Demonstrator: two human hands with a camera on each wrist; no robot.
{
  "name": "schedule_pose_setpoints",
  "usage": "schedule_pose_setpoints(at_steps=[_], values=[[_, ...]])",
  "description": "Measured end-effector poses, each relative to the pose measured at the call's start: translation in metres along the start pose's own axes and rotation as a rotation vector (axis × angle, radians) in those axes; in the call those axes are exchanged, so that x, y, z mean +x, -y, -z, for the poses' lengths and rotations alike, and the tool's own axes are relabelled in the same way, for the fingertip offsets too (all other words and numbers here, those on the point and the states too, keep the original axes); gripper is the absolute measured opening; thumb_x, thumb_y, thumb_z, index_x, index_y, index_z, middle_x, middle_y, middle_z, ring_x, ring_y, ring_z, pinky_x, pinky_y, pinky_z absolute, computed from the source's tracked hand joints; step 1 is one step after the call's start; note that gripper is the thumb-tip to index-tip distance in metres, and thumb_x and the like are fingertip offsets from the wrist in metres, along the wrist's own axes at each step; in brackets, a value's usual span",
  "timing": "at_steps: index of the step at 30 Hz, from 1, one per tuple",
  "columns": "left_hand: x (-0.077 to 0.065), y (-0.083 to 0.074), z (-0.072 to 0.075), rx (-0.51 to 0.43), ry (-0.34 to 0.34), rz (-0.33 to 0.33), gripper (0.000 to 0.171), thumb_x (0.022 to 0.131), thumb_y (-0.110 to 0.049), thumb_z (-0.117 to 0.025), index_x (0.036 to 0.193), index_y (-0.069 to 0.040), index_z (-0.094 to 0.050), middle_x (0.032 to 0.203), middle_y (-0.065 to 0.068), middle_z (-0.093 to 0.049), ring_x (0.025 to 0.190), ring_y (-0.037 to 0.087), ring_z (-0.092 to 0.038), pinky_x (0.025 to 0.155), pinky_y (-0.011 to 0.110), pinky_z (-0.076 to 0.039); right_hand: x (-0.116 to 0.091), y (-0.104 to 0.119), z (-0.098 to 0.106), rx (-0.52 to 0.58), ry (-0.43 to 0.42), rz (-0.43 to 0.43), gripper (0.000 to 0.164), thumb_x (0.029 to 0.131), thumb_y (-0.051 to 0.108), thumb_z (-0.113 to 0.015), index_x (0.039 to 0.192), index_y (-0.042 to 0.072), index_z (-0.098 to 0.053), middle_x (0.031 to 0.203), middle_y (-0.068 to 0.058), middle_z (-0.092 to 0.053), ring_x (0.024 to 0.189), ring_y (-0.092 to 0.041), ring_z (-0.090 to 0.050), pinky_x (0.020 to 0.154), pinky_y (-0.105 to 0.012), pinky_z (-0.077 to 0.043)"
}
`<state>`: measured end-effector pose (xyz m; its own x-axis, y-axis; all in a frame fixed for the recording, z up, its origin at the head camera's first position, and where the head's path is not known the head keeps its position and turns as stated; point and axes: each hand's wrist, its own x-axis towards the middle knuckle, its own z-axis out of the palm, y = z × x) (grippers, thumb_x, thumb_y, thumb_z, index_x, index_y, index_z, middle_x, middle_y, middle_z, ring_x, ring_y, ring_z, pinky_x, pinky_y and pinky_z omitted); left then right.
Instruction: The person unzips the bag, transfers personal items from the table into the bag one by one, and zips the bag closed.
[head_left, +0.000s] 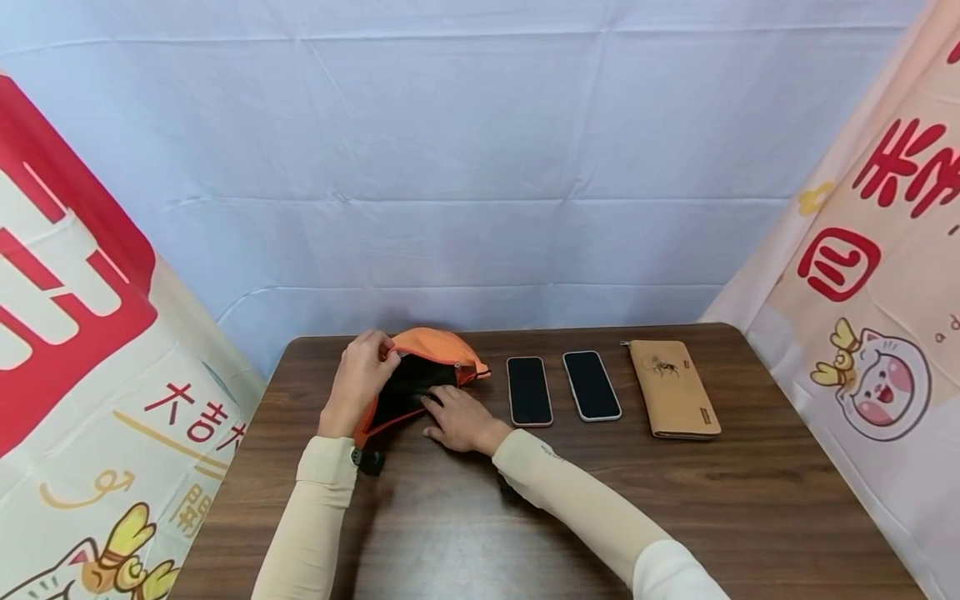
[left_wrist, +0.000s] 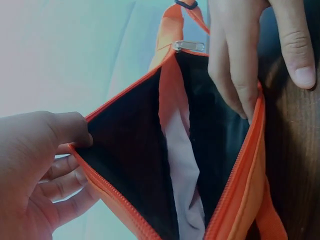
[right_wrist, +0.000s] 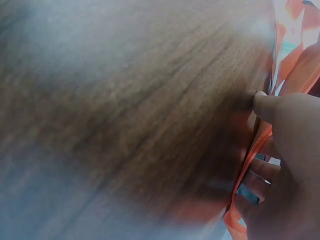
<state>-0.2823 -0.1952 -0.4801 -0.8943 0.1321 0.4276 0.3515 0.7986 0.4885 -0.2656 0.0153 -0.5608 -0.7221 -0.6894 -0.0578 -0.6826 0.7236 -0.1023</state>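
Note:
An orange waist bag point(head_left: 433, 342) lies at the back left of the table, its zip undone and its dark lining point(left_wrist: 220, 100) showing. My left hand point(head_left: 363, 371) pinches the zipped edge of the mouth between thumb and fingers, pulling it up and away. My right hand point(head_left: 459, 419) reaches over the near edge, its fairly straight fingers point(left_wrist: 240, 75) inside the mouth and its thumb point(left_wrist: 298, 55) spread outside, above the table. A metal zip pull point(left_wrist: 192, 46) sits at one end of the opening. Pale cloth point(left_wrist: 186, 165) lines the middle of the bag.
Right of the bag lie two dark-screened phones, one red-edged point(head_left: 529, 392) and one white-edged point(head_left: 592, 386). Farther right is a tan zipped wallet point(head_left: 672, 388). Behind the wooden table point(head_left: 465, 533) hangs a pale cloth point(head_left: 465, 167); printed sheets hang at both sides.

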Motion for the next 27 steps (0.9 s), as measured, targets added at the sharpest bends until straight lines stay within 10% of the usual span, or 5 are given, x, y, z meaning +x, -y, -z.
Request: schedule_pose_setpoints(at_steps=[27], values=[[0.001,0.000,-0.006,0.002,0.011,-0.007,0.004,0.096,-0.003,-0.070,0.092,-0.003,-0.069,0.096,0.013,-0.066,0.077,0.027,-0.063,0.071,0.042,-0.056,-0.002,-0.010,0.006,0.117,-0.029,0.020,0.053,0.111,0.038,-0.059,0.156,0.010,-0.054,0.165,-0.009,-0.047,0.153,-0.028,-0.045,0.126,-0.043,-0.038]])
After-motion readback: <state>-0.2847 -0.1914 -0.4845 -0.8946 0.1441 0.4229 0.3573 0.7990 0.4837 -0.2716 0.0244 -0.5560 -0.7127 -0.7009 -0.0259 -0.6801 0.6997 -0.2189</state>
